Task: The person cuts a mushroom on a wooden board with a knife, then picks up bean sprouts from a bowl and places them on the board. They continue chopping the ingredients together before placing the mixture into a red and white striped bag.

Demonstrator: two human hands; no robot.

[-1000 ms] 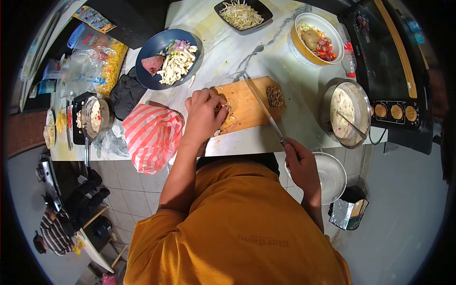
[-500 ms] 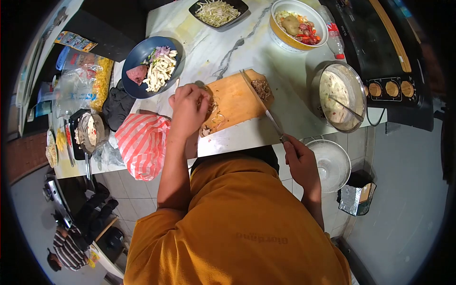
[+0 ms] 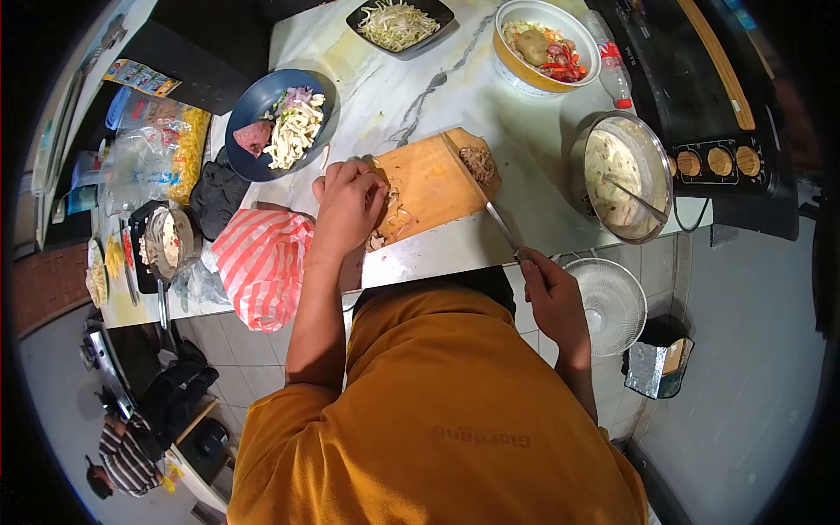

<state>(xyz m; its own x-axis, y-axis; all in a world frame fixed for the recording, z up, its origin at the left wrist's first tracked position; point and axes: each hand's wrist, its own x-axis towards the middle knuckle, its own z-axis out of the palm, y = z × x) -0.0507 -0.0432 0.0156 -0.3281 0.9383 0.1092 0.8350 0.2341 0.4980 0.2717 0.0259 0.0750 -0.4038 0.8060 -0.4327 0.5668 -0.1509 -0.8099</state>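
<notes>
A wooden cutting board (image 3: 429, 179) lies near the counter's front edge. My right hand (image 3: 553, 293) is wrapped round the handle of a knife (image 3: 501, 226), whose blade rests slantwise across the board's right part. Just right of the blade sits a small heap of finely chopped brown food (image 3: 478, 164). At the board's left end, my left hand (image 3: 346, 208) has its fingers bent and drawn together; what they pinch, if anything, is hidden. Thin brownish scraps (image 3: 398, 217) are scattered beside those fingers, and a pale chunk (image 3: 375, 240) lies at the board's near left corner.
Left of the board are a blue plate (image 3: 248, 107) of cut food and a striped plastic bag (image 3: 262, 262). Bean sprouts fill a black dish (image 3: 427, 42) at the back. A vegetable bowl (image 3: 516, 77) and a batter bowl (image 3: 662, 166) stand right. Another person (image 3: 131, 459) is at lower left.
My left hand's fingers have curled in slightly over the board's left end. The knife and my right hand stay almost where they were.
</notes>
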